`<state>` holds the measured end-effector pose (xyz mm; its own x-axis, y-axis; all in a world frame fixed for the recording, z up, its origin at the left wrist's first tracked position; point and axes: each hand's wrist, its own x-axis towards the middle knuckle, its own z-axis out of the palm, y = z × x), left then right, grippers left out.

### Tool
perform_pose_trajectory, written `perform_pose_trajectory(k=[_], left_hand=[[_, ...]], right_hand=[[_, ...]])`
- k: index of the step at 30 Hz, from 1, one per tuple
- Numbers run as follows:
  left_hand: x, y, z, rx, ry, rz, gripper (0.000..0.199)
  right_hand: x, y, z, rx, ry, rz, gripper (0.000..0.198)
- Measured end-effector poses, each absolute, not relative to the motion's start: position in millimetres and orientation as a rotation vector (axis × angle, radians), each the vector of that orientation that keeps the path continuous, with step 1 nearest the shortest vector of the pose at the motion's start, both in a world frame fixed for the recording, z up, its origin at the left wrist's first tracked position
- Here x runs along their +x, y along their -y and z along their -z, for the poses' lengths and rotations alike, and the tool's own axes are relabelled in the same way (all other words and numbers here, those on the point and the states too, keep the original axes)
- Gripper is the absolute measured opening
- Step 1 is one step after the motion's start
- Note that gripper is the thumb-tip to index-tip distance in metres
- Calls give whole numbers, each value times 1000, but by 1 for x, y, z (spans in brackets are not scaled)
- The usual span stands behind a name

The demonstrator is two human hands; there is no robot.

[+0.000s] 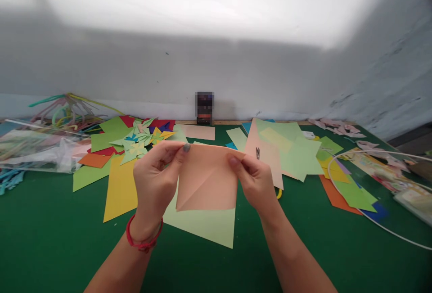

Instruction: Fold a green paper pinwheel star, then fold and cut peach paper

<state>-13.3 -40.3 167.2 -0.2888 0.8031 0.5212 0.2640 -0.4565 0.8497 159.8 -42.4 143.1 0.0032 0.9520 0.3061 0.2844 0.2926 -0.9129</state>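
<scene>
A square sheet of peach paper [209, 182] hangs in the air between my hands, with a diagonal crease across it. My left hand [157, 180], a red cord bracelet at its wrist, pinches the upper left corner between thumb and fingers. On the upper right corner, my right hand [254, 178] grips the same way. Below the raised sheet, a pale green sheet [212, 230] lies on the green table, partly covered from view. A yellow sheet [119, 189] rests just left of my left hand.
Folded paper stars [137, 142] pile up at the back left, near a clear plastic bag [40, 153]. Scissors [258, 153] lie among peach and pale green sheets [297, 149]. A white hoop [354, 218] curves over papers at right. A small dark object [204, 108] stands against the wall.
</scene>
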Motion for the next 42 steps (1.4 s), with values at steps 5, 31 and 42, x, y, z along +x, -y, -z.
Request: perform_pose_trajectory(k=[5,31,42], left_hand=[[-11,40,-169,1458,-1384,-1857,5],[-18,34,-164,1322,-1361,-1953,6],[-24,31,-165,1301,-1373,-1995,9]], right_hand=[[160,42,-144,-1181,1531,-810,21],[149,42,-134,-1105,1503,-928,13],[150,44,-135,-1180,1751,-631,17]])
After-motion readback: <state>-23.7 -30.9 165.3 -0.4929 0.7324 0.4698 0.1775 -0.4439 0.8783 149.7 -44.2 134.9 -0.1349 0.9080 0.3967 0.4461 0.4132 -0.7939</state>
